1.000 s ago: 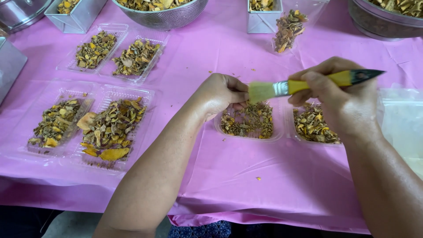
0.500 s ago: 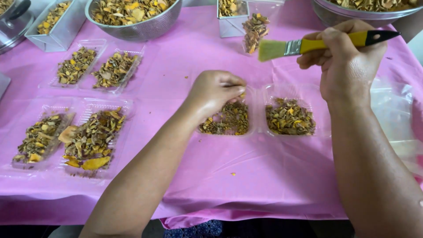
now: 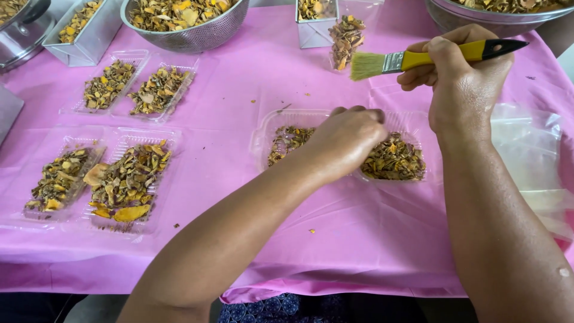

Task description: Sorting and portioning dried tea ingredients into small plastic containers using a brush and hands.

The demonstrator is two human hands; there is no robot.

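Thin clear plastic tray (image 3: 266, 128) on the pink bench (image 3: 335, 239), light and flimsy: left hand (image 3: 347, 140) fingers curled over its middle divider, right hand (image 3: 463, 78) fingers pinching the yellow-handled brush (image 3: 418, 58); grip by the rim.

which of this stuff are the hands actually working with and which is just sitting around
In use:
left hand
right hand
yellow-handled brush
twin clear tray of dried pieces

Lying about:
filled trays on the left
metal colander
metal tins
clear plastic bags
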